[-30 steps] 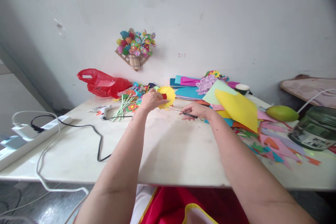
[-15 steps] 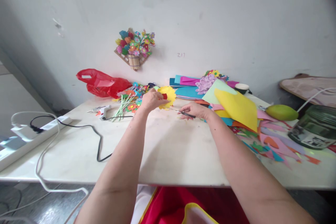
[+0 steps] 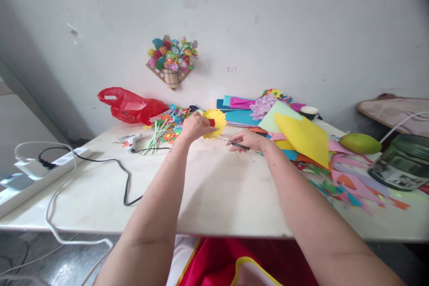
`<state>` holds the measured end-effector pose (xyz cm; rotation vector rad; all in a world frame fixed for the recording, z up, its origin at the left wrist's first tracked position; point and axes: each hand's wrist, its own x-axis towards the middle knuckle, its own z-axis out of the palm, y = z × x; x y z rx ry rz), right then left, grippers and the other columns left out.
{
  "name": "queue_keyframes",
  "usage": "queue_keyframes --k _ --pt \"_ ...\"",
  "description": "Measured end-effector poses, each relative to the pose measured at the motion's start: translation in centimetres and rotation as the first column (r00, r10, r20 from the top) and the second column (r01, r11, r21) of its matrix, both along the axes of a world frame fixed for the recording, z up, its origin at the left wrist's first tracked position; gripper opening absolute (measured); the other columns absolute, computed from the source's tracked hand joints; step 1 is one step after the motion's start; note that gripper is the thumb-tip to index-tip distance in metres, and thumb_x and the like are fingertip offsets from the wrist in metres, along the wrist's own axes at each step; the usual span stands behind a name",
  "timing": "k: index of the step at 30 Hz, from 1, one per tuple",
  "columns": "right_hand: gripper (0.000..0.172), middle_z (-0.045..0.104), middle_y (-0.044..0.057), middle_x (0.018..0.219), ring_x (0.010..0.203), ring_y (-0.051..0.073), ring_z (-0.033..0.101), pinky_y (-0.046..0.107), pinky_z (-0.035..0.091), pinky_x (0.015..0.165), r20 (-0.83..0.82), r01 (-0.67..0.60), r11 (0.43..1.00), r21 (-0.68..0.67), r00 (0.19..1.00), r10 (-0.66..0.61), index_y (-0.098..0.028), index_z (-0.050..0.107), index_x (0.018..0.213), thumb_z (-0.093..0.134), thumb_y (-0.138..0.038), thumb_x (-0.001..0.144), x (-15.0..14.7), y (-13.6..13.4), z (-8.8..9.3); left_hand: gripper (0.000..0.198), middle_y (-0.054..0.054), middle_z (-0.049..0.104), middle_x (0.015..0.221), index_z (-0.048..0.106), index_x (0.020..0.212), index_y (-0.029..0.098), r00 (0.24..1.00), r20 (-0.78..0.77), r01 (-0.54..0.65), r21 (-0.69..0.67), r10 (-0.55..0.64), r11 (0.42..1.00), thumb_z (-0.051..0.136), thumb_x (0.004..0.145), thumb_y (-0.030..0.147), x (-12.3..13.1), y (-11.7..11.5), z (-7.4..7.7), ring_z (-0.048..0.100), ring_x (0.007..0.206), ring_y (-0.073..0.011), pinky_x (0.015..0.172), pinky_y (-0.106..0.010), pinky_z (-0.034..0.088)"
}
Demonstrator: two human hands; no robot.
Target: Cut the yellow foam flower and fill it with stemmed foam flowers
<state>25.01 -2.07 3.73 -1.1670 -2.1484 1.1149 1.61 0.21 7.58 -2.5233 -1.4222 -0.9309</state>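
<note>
My left hand (image 3: 195, 127) is closed on a yellow foam flower (image 3: 218, 121) with a scalloped edge and a red centre, holding it just above the table. To its right, my right hand (image 3: 247, 140) is wrapped round a pair of scissors (image 3: 238, 145), seen edge-on, with a dark handle and thin metal blades. The blades point left at the flower's lower edge; whether they touch it I cannot tell. Small yellow specks lie on the table below my right hand.
Left of my hands lie a hot glue gun (image 3: 133, 143), pale green stems (image 3: 157, 137) and a red plastic bag (image 3: 132, 106). Foam sheets (image 3: 303, 136), scraps (image 3: 351, 183), a green-yellow mango-like fruit (image 3: 360, 143) and a glass jar (image 3: 402, 163) are at right. A black cable (image 3: 127, 178) crosses the table.
My left hand and the yellow flower have shifted slightly right, and the flower has turned a little. My right hand with the scissors stays almost in place.
</note>
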Motion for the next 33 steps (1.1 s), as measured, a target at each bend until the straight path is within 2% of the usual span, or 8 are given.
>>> queue_keyframes --k 8,21,29,33 --pt "0.053 0.060 -0.001 0.060 0.043 0.004 0.040 0.022 0.040 0.050 -0.007 -0.024 1.000 0.010 1.000 0.024 -0.011 0.072 0.098 0.074 -0.050 0.062 -0.20 -0.25 0.17 0.032 -0.001 0.069 0.074 0.068 0.061 0.025 1.000 0.006 0.000 0.010 0.000 1.000 0.061 0.076 0.052 0.04 0.05 -0.04 0.056 0.089 -0.0189 0.066 -0.027 0.040" --pt "0.049 0.057 -0.002 0.057 0.044 0.004 0.037 0.021 0.035 0.047 -0.011 -0.014 1.000 0.021 1.000 0.014 -0.011 0.072 0.097 0.073 -0.047 0.064 -0.31 -0.26 0.12 0.031 0.001 0.070 0.074 0.067 0.060 0.025 1.000 0.000 0.006 0.020 -0.006 1.000 0.063 0.076 0.051 0.04 0.16 -0.07 0.055 0.089 -0.0192 0.064 -0.028 0.038" --pt "0.048 0.064 0.002 0.067 0.045 0.003 0.036 0.021 0.032 0.045 -0.013 0.009 1.000 0.001 1.000 -0.009 -0.012 0.072 0.101 0.071 -0.043 0.065 -0.32 -0.41 0.24 0.033 0.000 0.069 0.074 0.067 0.060 0.025 1.000 0.015 -0.002 0.015 0.002 1.000 0.062 0.076 0.053 0.05 0.14 -0.16 0.055 0.089 -0.0189 0.064 -0.028 0.039" --pt "0.048 0.062 0.000 0.062 0.045 0.003 0.034 0.021 0.030 0.045 -0.029 0.028 1.000 -0.010 0.999 -0.028 -0.011 0.072 0.100 0.073 -0.043 0.063 -0.46 -0.65 0.42 0.032 0.000 0.069 0.076 0.067 0.060 0.025 1.000 0.024 -0.015 0.012 0.015 1.000 0.063 0.075 0.052 0.05 0.18 -0.28 0.055 0.090 -0.0190 0.065 -0.027 0.039"
